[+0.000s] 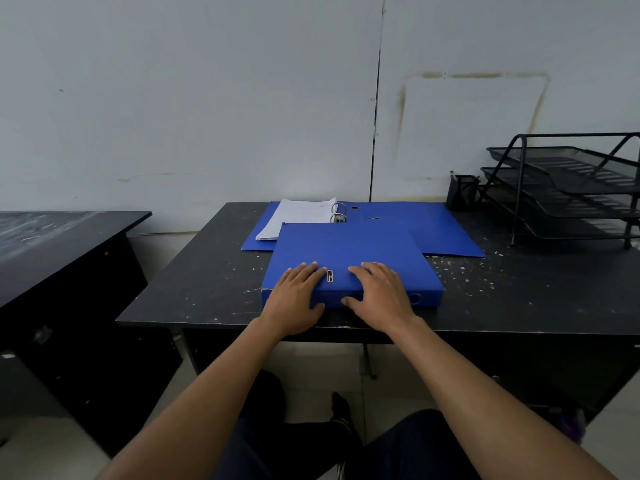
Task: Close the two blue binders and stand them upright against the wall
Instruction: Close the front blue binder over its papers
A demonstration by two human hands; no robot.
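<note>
A closed blue binder (346, 251) lies flat near the front edge of the black desk (194, 282), spine toward me. My left hand (296, 299) rests on its near left part, fingers on the cover and thumb over the spine. My right hand (381, 294) holds the near right part the same way. Behind it a second blue binder (433, 230) lies open flat by the wall (207, 98), with its metal rings (339, 213) up and a stack of white paper (298, 218) on its left half. The closed binder overlaps its front.
A black mesh letter tray rack (568, 188) stands at the desk's back right, with a black mesh pen holder (462, 192) next to it. A second dark desk (59, 244) stands to the left across a gap. My legs are below the desk edge.
</note>
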